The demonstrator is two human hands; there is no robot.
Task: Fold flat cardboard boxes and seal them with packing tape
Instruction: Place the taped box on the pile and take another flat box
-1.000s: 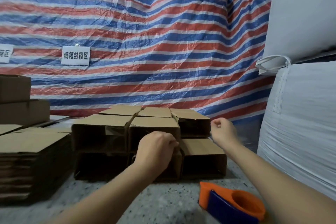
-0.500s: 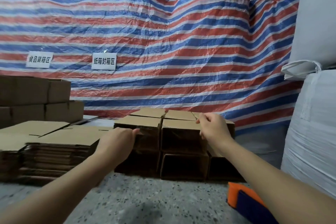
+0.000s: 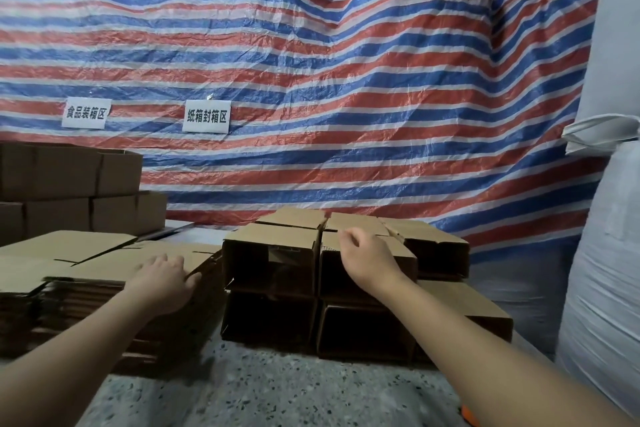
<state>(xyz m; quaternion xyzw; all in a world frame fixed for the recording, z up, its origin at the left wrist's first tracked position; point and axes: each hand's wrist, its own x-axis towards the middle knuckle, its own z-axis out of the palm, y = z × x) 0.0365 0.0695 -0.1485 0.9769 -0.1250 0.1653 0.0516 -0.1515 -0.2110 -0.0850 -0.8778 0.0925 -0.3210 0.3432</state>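
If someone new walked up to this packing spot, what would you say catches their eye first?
Most likely the red, white and blue striped tarp filling the whole back wall, with two white paper signs taped low on its left. Next, the stacked open cardboard boxes at centre, where the right hand hovers, while the left hand rests on the pile of flat cardboard to the left.

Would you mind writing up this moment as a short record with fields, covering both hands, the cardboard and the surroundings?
left hand: fingers spread on the stack of flat boxes, at its right edge
right hand: loosely curled above the folded boxes, holding nothing
folded boxes: two tiers, open ends facing the camera
backdrop: striped tarp with two paper signs
right side: white bulk bag
tape dispenser: only an orange corner shows
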